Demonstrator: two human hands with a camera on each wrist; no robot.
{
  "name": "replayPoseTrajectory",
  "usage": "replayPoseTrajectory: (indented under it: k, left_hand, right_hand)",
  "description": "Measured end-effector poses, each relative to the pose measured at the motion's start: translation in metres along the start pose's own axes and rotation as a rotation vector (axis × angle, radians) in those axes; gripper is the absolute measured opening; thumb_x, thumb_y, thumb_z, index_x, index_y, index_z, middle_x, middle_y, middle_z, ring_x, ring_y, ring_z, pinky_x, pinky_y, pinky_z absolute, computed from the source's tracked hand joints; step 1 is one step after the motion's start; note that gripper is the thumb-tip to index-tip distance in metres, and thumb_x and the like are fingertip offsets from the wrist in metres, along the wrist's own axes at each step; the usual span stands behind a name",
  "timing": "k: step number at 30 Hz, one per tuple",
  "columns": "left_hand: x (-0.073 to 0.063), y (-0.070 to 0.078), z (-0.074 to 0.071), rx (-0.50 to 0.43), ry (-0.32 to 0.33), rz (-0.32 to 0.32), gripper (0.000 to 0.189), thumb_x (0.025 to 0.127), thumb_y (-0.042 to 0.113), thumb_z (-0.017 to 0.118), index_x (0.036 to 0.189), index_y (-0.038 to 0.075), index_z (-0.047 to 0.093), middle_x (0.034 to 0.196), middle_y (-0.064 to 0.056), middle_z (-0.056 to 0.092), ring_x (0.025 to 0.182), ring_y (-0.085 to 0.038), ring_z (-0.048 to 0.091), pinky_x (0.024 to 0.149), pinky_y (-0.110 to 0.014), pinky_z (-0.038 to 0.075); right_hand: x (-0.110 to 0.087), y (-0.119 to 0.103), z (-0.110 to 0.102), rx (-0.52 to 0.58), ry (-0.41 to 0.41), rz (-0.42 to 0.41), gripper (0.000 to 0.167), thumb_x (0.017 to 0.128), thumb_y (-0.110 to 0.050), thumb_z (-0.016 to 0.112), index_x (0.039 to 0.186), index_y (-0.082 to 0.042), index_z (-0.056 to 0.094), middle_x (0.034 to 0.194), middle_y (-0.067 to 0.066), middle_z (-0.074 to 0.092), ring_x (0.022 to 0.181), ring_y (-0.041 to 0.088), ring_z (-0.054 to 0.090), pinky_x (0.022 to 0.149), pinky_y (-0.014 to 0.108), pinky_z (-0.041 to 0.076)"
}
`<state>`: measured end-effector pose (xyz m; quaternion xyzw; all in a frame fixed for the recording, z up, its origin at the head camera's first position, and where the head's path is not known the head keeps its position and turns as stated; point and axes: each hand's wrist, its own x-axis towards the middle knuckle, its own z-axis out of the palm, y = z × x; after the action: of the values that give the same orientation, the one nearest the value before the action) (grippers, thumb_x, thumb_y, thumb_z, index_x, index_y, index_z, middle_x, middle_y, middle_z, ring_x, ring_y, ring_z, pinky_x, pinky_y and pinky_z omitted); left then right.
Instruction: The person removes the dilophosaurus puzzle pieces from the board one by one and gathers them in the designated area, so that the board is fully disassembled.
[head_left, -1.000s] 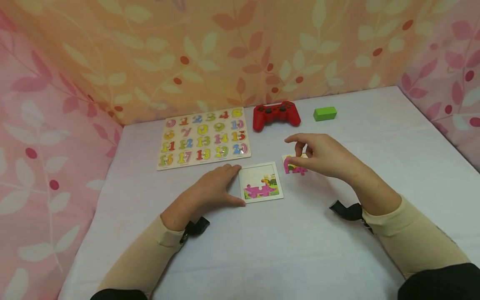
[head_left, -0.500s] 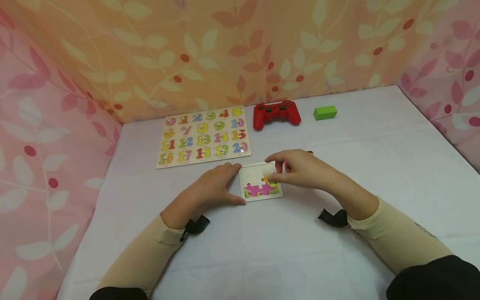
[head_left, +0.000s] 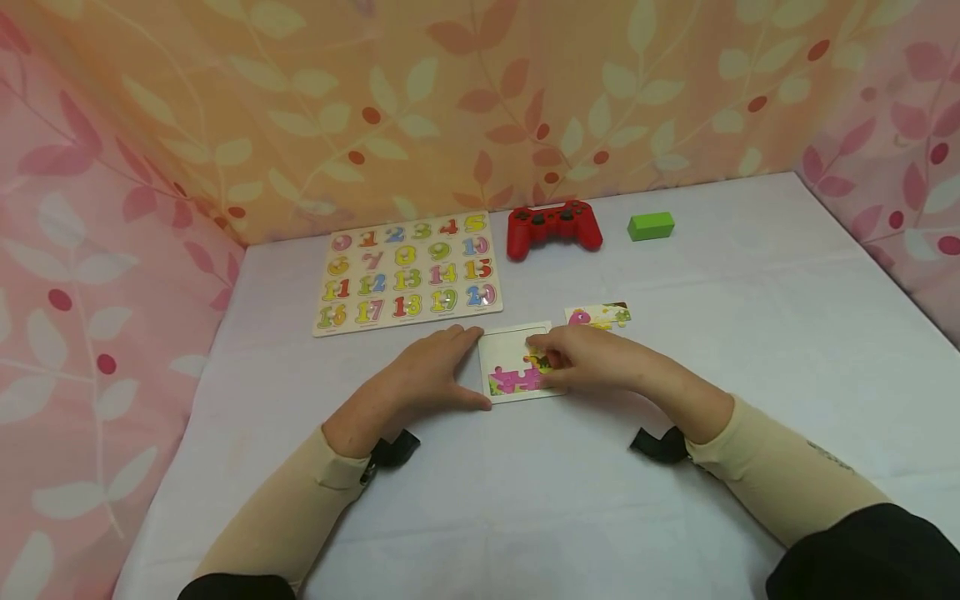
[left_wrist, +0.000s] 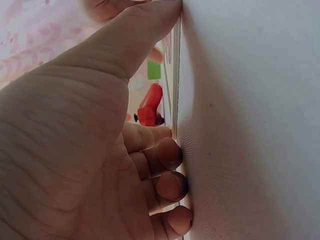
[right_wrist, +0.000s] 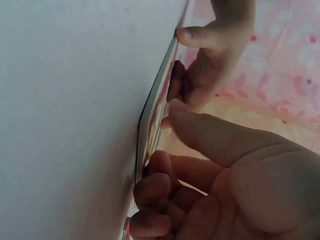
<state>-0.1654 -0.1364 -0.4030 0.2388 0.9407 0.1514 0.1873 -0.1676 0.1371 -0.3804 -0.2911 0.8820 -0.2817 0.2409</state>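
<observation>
A small jigsaw tray lies on the table, its lower part filled with pink, yellow and green pieces and its upper left bare. My left hand rests along its left edge, thumb at the near corner and index finger at the far one. My right hand is over the tray's right side, thumb and index finger bent toward each other around the yellow and dark part; I cannot tell whether a piece is between them. Loose jigsaw pieces lie behind the right hand, partly hidden. In the right wrist view, the right fingertips are at the tray's edge.
A wooden number puzzle board lies at the back left. A red game controller and a green block sit farther back. Patterned cloth hangs around the back and sides of the white-covered table.
My right hand has moved left from the loose pieces onto the tray's right side, uncovering the farther loose pieces. The left hand has stayed at the tray's left edge.
</observation>
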Motion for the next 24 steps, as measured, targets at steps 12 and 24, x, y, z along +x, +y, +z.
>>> replayPoseTrajectory:
  k: [12, 24]
  left_hand:
    - [0.0001, -0.0013, 0.0000, 0.006, 0.001, 0.013, 0.113, 0.072, 0.064, 0.086, 0.160, 0.014, 0.036, 0.148, -0.004, 0.050, 0.133, -0.021, 0.048, 0.112, -0.042, 0.040]
    - [0.0005, -0.0002, -0.0002, 0.015, 0.005, 0.010, 0.112, 0.071, 0.063, 0.087, 0.159, 0.014, 0.037, 0.146, -0.004, 0.051, 0.130, -0.020, 0.049, 0.111, -0.041, 0.041]
  right_hand:
    - [0.0054, 0.0078, 0.0050, -0.005, 0.021, 0.013, 0.048, 0.093, -0.022, 0.078, 0.135, -0.006, 0.061, 0.081, 0.001, 0.056, 0.078, 0.017, 0.054, 0.070, 0.033, 0.046]
    - [0.0049, 0.0101, 0.0053, 0.103, 0.040, 0.052, 0.043, 0.093, -0.019, 0.077, 0.127, -0.012, 0.051, 0.081, 0.004, 0.056, 0.074, 0.019, 0.055, 0.067, 0.035, 0.045]
